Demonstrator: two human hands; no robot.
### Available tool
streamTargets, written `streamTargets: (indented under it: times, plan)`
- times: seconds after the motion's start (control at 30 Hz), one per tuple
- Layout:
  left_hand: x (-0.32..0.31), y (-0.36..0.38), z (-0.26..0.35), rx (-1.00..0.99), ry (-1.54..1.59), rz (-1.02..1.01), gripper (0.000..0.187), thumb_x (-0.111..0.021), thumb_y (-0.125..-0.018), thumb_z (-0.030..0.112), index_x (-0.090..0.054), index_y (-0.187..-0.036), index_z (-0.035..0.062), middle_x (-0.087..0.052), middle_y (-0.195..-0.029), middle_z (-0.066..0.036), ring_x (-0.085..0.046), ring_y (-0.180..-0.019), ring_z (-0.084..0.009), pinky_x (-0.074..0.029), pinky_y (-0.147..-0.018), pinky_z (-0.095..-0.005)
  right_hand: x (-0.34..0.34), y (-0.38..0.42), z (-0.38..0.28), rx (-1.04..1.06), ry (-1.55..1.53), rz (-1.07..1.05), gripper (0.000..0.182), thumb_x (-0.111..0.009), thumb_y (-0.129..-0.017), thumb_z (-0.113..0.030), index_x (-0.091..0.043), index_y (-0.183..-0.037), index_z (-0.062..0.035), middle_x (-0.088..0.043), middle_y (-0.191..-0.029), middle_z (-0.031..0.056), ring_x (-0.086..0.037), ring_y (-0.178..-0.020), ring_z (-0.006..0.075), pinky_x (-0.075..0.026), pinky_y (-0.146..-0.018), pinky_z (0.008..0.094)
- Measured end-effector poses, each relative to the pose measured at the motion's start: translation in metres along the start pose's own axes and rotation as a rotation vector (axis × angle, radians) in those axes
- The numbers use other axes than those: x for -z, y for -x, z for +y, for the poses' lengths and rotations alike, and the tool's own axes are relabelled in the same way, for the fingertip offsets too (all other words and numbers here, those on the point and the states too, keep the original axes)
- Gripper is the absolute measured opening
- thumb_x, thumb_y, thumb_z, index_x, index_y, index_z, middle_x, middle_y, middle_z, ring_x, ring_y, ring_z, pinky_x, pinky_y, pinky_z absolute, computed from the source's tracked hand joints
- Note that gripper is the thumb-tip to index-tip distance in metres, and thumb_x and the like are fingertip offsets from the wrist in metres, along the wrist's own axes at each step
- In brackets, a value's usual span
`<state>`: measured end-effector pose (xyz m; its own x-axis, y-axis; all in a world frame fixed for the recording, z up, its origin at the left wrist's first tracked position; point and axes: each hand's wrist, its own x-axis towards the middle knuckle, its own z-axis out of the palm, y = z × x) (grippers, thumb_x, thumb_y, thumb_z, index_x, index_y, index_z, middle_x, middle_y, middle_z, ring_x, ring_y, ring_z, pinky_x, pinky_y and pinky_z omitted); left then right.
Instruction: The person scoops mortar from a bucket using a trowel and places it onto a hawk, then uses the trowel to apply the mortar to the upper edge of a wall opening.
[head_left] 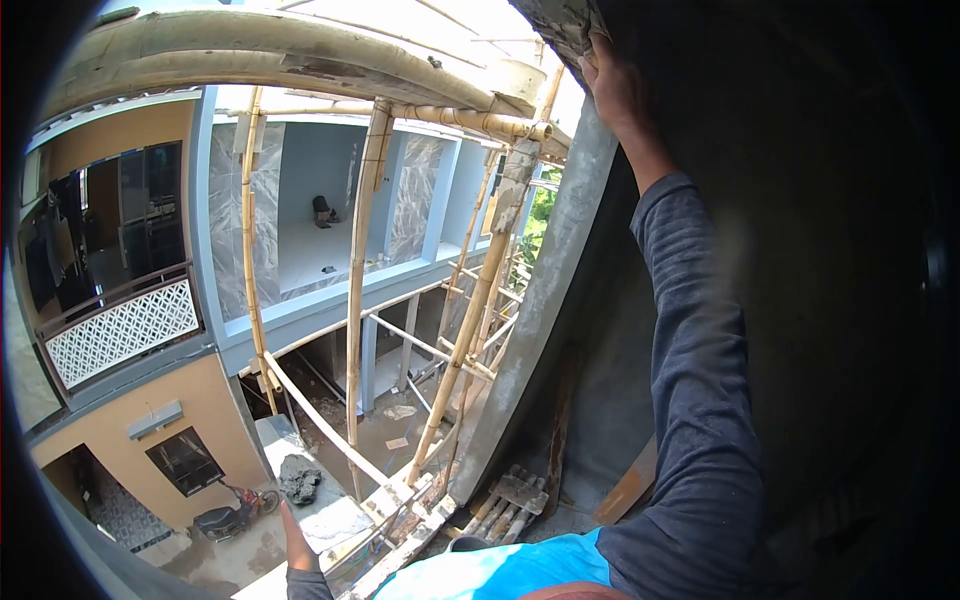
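My left hand (296, 540) is low in view, its thumb lying along the near end of a long pale board (337, 519). The other fingers are hidden, and the hand appears to grip that board from its edge. A dark grey lump of wet mortar (299, 480) sits on the board just beyond the thumb. High up, my right hand (615, 92) is raised at arm's length against the rough underside of a concrete edge (562, 28). Its fingers are curled closed; shadow and angle hide what they hold.
Bamboo scaffold poles (357, 290) stand ahead, with a thick horizontal beam (270, 55) overhead. A grey plastered column edge (545, 300) rises beside my right arm. Short bamboo slats (515, 500) lie below. Across a deep drop stand a balcony railing (125, 333) and a motorbike (225, 518).
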<state>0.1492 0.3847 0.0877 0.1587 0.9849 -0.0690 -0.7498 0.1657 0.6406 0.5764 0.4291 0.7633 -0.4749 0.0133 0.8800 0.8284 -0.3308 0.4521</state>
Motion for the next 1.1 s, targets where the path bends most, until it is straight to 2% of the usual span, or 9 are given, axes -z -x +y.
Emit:
streamTargets:
  times: [0.3, 0.37, 0.43, 0.5, 0.53, 0.6, 0.7, 0.77, 1.1]
  plan:
    - [0.008, -0.006, -0.003, 0.059, 0.021, 0.027, 0.054, -0.038, -0.100, 0.048, -0.042, -0.136, 0.0078, -0.054, -0.123, -0.006, -0.056, -0.110, -0.0181, -0.047, -0.091, -0.0302, 0.031, 0.039, 0.021, -0.048, 0.042, -0.046, 0.043, -0.057, -0.091, -0.042, -0.053, -0.125, -0.0168, -0.068, -0.091, 0.0179, -0.065, -0.081, 0.0404, -0.052, -0.067, 0.0495]
    - [-0.004, -0.002, 0.003, -0.010, -0.119, -0.074, 0.052, -0.036, -0.101, 0.046, -0.043, -0.134, 0.0077, -0.054, -0.123, -0.006, -0.056, -0.109, -0.0180, -0.047, -0.091, -0.0309, 0.051, 0.064, 0.007, -0.103, -0.055, -0.121, 0.039, -0.061, -0.090, -0.032, -0.055, -0.122, -0.0101, -0.065, -0.101, 0.0223, -0.062, -0.091, 0.0422, -0.051, -0.076, 0.0488]
    - [-0.015, -0.001, 0.005, -0.007, -0.090, -0.058, 0.047, -0.034, -0.101, 0.033, -0.038, -0.138, 0.0055, -0.055, -0.127, -0.015, -0.061, -0.109, -0.0275, -0.053, -0.092, -0.0400, 0.063, 0.102, -0.011, -0.134, -0.219, -0.258, 0.039, -0.061, -0.090, -0.031, -0.055, -0.120, -0.0074, -0.064, -0.104, 0.0230, -0.061, -0.094, 0.0429, -0.050, -0.078, 0.0481]
    - [-0.022, -0.018, 0.009, 0.051, -0.030, -0.187, 0.046, -0.036, -0.100, 0.032, -0.048, -0.132, 0.0023, -0.059, -0.123, -0.017, -0.063, -0.106, -0.0291, -0.053, -0.091, -0.0431, 0.089, 0.138, -0.054, -0.237, -0.614, -0.568, 0.041, -0.060, -0.092, -0.031, -0.054, -0.120, -0.0014, -0.067, -0.094, 0.0186, -0.067, -0.086, 0.0298, -0.051, -0.074, 0.0390]
    - [-0.007, -0.039, 0.003, 0.092, -0.070, -0.353, 0.046, -0.036, -0.099, 0.033, -0.050, -0.130, 0.0010, -0.061, -0.120, -0.017, -0.064, -0.103, -0.0295, -0.054, -0.089, -0.0421, 0.096, 0.159, -0.075, -0.319, -0.739, -0.750, 0.040, -0.061, -0.092, -0.029, -0.054, -0.120, -0.0010, -0.064, -0.079, 0.0087, -0.062, -0.072, 0.0148, -0.050, -0.065, 0.0315]
    - [-0.032, -0.028, 0.014, 0.010, -0.219, -0.308, 0.043, -0.038, -0.100, 0.030, -0.051, -0.128, 0.0000, -0.062, -0.116, -0.016, -0.067, -0.097, -0.0276, -0.057, -0.084, -0.0408, 0.123, 0.197, -0.124, -0.495, -1.056, -1.119, 0.036, -0.060, -0.093, -0.025, -0.055, -0.119, -0.0016, -0.049, -0.068, -0.0032, -0.045, -0.059, 0.0029, -0.041, -0.052, 0.0207]
    - [-0.060, -0.018, 0.034, -0.054, -0.389, -0.278, 0.040, -0.039, -0.100, 0.026, -0.052, -0.126, -0.0014, -0.063, -0.112, -0.013, -0.067, -0.094, -0.0243, -0.057, -0.082, -0.0397, 0.143, 0.257, -0.172, -0.430, -1.283, -1.502, 0.030, -0.060, -0.091, -0.019, -0.055, -0.115, -0.0008, -0.049, -0.068, -0.0026, -0.044, -0.059, 0.0050, -0.039, -0.054, 0.0221]
    - [-0.078, -0.010, 0.042, -0.008, -0.272, -0.211, 0.022, -0.055, -0.091, 0.006, -0.060, -0.110, -0.0053, -0.066, -0.100, -0.008, -0.063, -0.083, -0.0115, -0.054, -0.072, -0.0256, 0.162, 0.275, -0.203, -0.517, -1.440, -1.726, 0.030, -0.061, -0.091, -0.018, -0.055, -0.113, 0.0008, -0.050, -0.070, -0.0015, -0.044, -0.061, 0.0053, -0.038, -0.055, 0.0221]
    - [-0.084, -0.009, 0.037, -0.451, -0.960, 0.026, 0.023, -0.058, -0.088, 0.010, -0.060, -0.108, 0.0004, -0.068, -0.096, -0.015, -0.066, -0.088, -0.0236, -0.050, -0.077, -0.0328, 0.173, 0.267, -0.249, -0.035, -1.645, -1.845, 0.035, -0.056, -0.093, -0.022, -0.056, -0.120, 0.0014, -0.056, -0.068, 0.0044, -0.053, -0.057, 0.0104, -0.043, -0.055, 0.0259]
